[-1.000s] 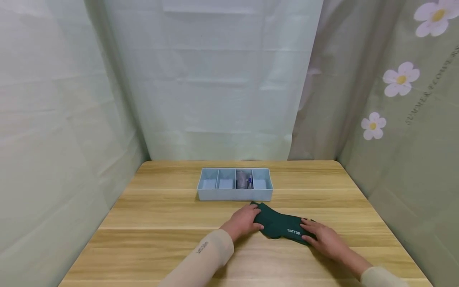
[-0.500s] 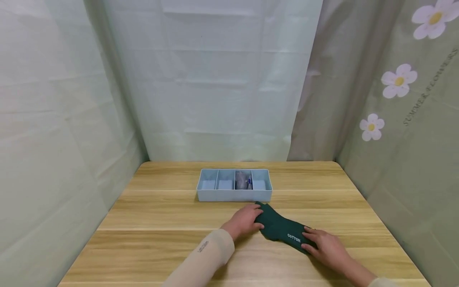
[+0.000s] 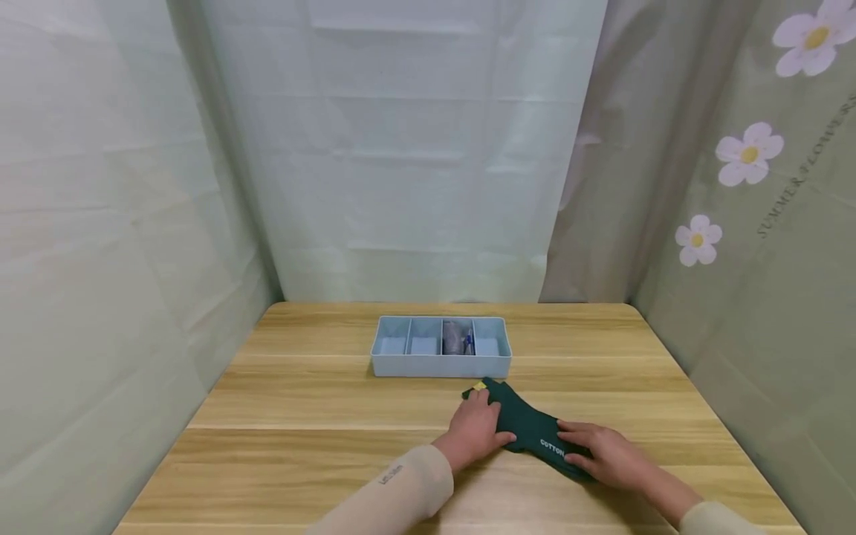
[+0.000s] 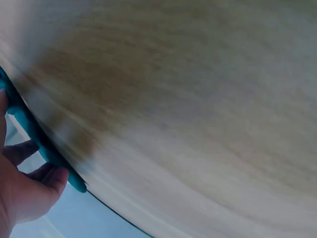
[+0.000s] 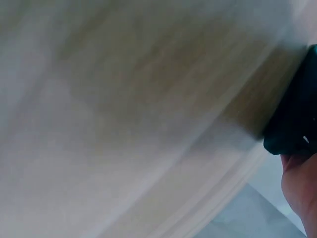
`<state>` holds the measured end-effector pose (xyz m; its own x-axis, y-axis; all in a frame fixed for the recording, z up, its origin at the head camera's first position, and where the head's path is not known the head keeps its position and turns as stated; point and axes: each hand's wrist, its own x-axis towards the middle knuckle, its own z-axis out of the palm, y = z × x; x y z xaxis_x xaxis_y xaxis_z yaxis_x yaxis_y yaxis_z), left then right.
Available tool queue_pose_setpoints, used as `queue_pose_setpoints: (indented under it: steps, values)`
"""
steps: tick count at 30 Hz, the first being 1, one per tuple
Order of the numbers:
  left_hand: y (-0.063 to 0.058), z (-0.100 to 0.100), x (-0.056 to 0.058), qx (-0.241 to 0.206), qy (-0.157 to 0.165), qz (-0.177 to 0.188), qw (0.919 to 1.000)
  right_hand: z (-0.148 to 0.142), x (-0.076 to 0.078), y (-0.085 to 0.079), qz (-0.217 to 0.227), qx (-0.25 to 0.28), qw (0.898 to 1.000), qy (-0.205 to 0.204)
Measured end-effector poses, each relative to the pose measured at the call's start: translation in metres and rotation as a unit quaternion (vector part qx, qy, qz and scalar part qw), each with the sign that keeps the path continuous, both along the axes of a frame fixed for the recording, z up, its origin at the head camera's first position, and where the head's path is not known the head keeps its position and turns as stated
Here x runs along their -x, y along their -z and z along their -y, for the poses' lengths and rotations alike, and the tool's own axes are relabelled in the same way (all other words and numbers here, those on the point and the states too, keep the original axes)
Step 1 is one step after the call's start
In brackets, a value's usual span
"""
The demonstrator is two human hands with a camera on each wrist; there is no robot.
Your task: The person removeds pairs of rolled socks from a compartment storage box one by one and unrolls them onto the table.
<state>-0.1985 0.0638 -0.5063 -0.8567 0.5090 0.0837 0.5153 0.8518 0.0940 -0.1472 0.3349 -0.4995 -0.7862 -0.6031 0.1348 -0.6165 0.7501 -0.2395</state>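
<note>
Nearest the person, two pale sleeves [image 3: 409,479] lead to the hands, both on the table [image 3: 301,446]. The right hand [image 3: 610,453] lies over the near end of the dark green sock [image 3: 527,420], fingers reaching across it and thumb beside the white COTTON lettering [image 3: 552,447]; in the right wrist view the undersides of the fingers are hidden, so whether it pinches the cloth cannot be told. The sock slants away from there, flat between the hands, to the left hand [image 3: 473,431], whose bent fingers cover part of the far end while the thumb rests at the near edge; its fingertips touch the cloth, but whether they have closed on it cannot be told either. Compared with half a second ago, the left hand sits further over the sock, and a yellow patch [image 3: 480,386] and a dark corner now show just past its fingertips, while the end under the right hand lies a little closer to the person. That suggests the far end is being shifted or turned and the sock's lie is not yet settled, though it seems to be down on the table. Just beyond the left hand stands a blue box [image 3: 441,365] with four compartments; the third from the left holds a grey bundle [image 3: 452,339] and a small blue item [image 3: 469,342]. Past the table, well beyond both hands, hangs a pale curtain [image 3: 414,171], with white flowers [image 3: 749,154] on the cloth off to the right hand's side
</note>
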Motion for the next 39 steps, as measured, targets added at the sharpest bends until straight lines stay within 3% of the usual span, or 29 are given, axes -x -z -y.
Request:
queue_pose_setpoints:
  steps: [4, 10, 16, 20, 27, 30, 35, 39]
  values:
    - [0.000, -0.003, 0.005, 0.002, 0.007, 0.017, 0.9998, 0.004, -0.009, 0.003, -0.002, -0.007, 1.000, 0.029]
    - [-0.005, -0.004, 0.016, -0.015, 0.034, 0.075, 0.9965, 0.013, -0.023, 0.005, 0.003, -0.011, 0.997, 0.075]
    - [-0.009, -0.006, 0.023, 0.002, 0.072, 0.087, 0.9936, 0.024, -0.035, 0.005, 0.036, -0.013, 0.992, 0.119]
    - [-0.009, -0.007, 0.023, 0.012, 0.085, 0.077, 0.9933, 0.031, -0.041, 0.002, 0.032, -0.020, 0.991, 0.125]
    - [-0.006, -0.007, 0.013, 0.017, 0.081, -0.009, 0.9965, 0.040, -0.036, -0.010, 0.027, -0.022, 0.988, 0.151]
    - [-0.005, -0.005, 0.006, 0.007, 0.075, -0.007, 0.9972, 0.039, -0.027, -0.012, 0.019, -0.017, 0.992, 0.127]
    - [-0.001, -0.003, -0.003, -0.004, 0.071, 0.038, 0.9967, 0.034, -0.008, -0.005, 0.035, -0.028, 0.998, 0.040]
    - [0.002, 0.001, -0.006, 0.004, 0.080, 0.050, 0.9955, 0.036, -0.002, 0.000, 0.068, -0.040, 0.997, 0.023]
